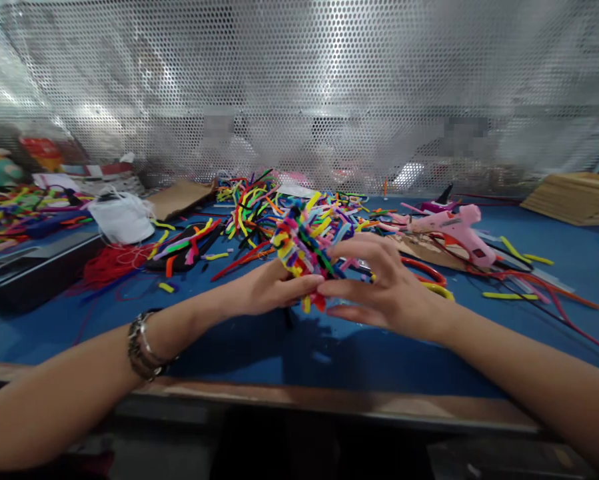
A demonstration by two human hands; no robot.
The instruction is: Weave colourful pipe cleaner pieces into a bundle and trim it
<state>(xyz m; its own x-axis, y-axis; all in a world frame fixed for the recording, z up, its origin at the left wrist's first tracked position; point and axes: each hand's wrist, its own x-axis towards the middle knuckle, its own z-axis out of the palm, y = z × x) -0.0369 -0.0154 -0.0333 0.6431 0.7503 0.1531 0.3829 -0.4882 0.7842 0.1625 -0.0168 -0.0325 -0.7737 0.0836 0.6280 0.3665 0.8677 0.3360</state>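
Note:
Above the front of the blue tabletop, my left hand [264, 288] is closed on a multicoloured bundle of fuzzy pipe cleaners [304, 250], its thumb laid across the lower end. The bundle is bent and layered in yellow, blue, green, pink and red. From the right, my right hand [379, 287] reaches against the same bundle, fingers curved and partly spread, fingertips at its right side. Whether those fingertips pinch a strand is hard to make out. Just behind the right hand lie scissors with red and yellow handles [424, 272], partly covered by it.
A heap of loose pipe cleaners [254, 207] spreads along the back. At right lies a pink glue gun [462, 233], near stacked cardboard [569, 199]. To the left are a white face mask [122, 217], red thread [112, 267] and a black box [34, 270]. A perforated metal screen [279, 87] stands behind.

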